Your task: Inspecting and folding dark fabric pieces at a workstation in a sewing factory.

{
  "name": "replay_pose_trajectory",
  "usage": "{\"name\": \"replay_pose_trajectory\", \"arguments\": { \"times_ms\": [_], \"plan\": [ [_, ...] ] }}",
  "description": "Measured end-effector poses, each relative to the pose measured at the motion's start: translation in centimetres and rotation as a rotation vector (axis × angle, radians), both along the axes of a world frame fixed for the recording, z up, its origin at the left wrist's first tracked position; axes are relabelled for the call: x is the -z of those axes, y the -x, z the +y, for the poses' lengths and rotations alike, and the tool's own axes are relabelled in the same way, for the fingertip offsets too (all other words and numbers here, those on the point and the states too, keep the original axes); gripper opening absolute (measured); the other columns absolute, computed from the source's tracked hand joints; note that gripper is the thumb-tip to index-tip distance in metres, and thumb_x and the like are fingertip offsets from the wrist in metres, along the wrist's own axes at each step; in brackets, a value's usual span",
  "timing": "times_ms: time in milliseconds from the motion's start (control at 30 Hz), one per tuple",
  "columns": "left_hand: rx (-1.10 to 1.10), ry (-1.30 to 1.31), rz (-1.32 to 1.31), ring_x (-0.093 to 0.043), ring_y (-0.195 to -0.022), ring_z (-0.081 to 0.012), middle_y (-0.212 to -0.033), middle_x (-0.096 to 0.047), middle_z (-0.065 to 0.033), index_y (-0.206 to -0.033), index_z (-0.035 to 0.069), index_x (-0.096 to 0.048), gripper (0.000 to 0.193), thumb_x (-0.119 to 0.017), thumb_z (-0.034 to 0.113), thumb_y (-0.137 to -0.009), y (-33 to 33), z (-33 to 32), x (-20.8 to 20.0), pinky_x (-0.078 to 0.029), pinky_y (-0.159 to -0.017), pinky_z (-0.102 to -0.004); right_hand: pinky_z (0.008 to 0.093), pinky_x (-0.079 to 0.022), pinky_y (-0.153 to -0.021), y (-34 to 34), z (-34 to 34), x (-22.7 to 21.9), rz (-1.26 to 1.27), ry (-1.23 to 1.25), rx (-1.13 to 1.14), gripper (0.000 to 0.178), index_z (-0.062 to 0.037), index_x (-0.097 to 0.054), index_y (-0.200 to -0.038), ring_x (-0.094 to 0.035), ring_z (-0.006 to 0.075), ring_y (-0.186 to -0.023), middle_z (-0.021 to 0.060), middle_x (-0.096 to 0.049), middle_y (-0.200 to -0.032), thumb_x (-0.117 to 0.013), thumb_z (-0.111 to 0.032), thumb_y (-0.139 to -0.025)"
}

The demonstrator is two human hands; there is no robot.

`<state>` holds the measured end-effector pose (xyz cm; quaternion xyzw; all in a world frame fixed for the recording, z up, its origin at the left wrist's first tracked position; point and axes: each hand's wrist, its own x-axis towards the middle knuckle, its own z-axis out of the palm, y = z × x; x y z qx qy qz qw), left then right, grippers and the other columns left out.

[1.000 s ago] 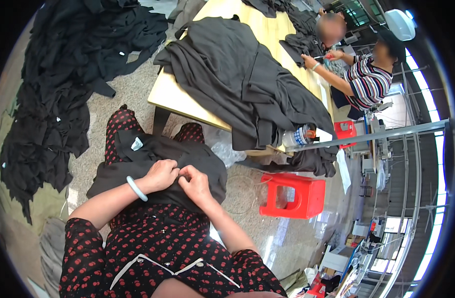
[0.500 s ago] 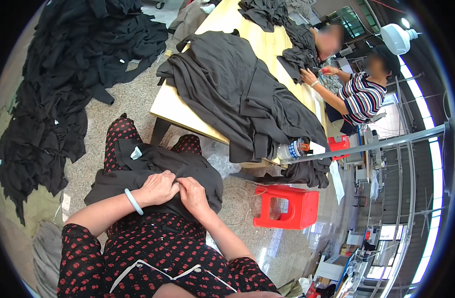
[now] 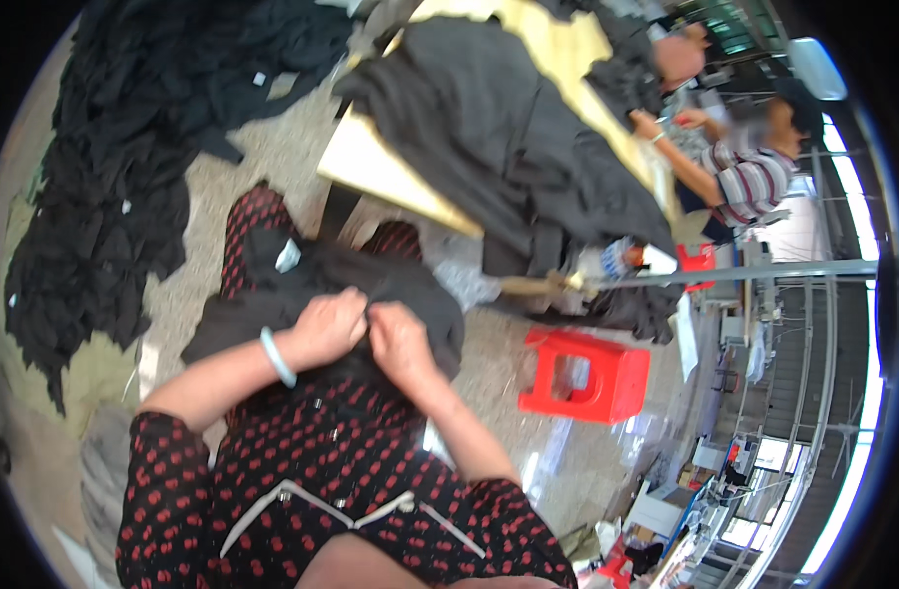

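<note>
A dark garment lies spread over my lap, with a small white label on its far part. My left hand, with a pale bangle on its wrist, pinches the cloth near the middle. Close against it, my right hand also has its fingers closed on the garment. The fingertips of both hands nearly meet. Motion blur and the fingers themselves hide the exact spot they grip.
Ahead stands a pale wooden table with dark garments heaped on it. A large dark clothing pile covers the floor at left. A red plastic stool stands at right. Across the table, a person in a striped shirt handles cloth.
The view has shifted, so the table, stool and pile appear displaced and blurred. Both hands stay together on the garment, their fingertips now a little farther up in the picture.
</note>
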<state>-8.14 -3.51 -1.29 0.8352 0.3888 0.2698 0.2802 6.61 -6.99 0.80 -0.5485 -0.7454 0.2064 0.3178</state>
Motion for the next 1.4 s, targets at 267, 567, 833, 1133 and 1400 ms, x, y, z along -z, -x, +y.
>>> {"name": "replay_pose_trajectory", "arguments": {
  "times_ms": [267, 567, 833, 1133, 1400],
  "plan": [
    [0.139, 0.105, 0.007, -0.052, -0.069, -0.0365, -0.077, -0.048, -0.0178, -0.082, -0.001, -0.045, 0.007, -0.047, 0.005, -0.079, 1.1, 0.9, -0.1, -0.042, -0.059, -0.0427, 0.0366, -0.046, -0.064, -0.6, 0.9, 0.2, 0.096, 0.064, -0.009, 0.012, 0.0001, -0.056, -0.082, -0.056, 0.0323, -0.072, 0.0156, -0.055, -0.076, -0.053, 0.001, -0.07],
    [0.285, 0.224, -0.063, -0.052, -0.074, -0.0349, -0.078, -0.05, -0.0173, -0.082, -0.004, -0.049, 0.013, -0.051, 0.008, -0.078, 2.3, 2.7, -2.3, -0.042, -0.065, -0.0397, 0.0187, -0.036, -0.055, -1.0, 0.0, -0.6, 0.428, 0.543, 0.047, 0.011, -0.0003, -0.057, -0.087, -0.041, 0.0018, -0.062, -0.0045, -0.049, -0.068, -0.058, -0.009, -0.08],
    [0.201, 1.157, 0.177, -0.048, -0.073, -0.0091, -0.076, -0.057, -0.0034, -0.085, 0.0, -0.061, 0.04, -0.055, 0.04, -0.082, 2.1, 2.4, -1.0, -0.04, -0.068, -0.0236, 0.0348, -0.044, -0.069, -4.0, -3.6, 0.2, -0.062, 0.382, -0.122, 0.017, -0.0008, -0.058, -0.085, -0.057, 0.0283, -0.075, 0.0119, -0.06, -0.079, -0.063, -0.011, -0.073],
    [-0.011, 0.832, 0.124, -0.057, -0.063, -0.0252, -0.067, -0.059, -0.0168, -0.07, 0.0, -0.06, 0.036, -0.061, 0.036, -0.075, -3.1, 1.9, 1.6, -0.043, -0.063, -0.0354, 0.0345, -0.041, -0.074, -5.0, -3.9, -0.2, -0.135, 0.179, -0.083, 0.01, -0.0025, -0.058, -0.08, -0.055, 0.0279, -0.077, 0.011, -0.059, -0.079, -0.061, -0.008, -0.072],
    [-0.016, 0.647, 0.093, -0.057, -0.066, -0.0303, -0.066, -0.057, -0.0168, -0.068, 0.0, -0.056, 0.027, -0.061, 0.025, -0.074, -4.8, 1.6, 0.0, -0.043, -0.063, -0.0381, 0.037, -0.041, -0.078, -5.6, -3.5, 0.7, -0.132, 0.156, -0.005, 0.01, -0.0026, -0.058, -0.083, -0.056, 0.0291, -0.079, 0.0131, -0.059, -0.08, -0.057, -0.005, -0.074]
  ]
}}
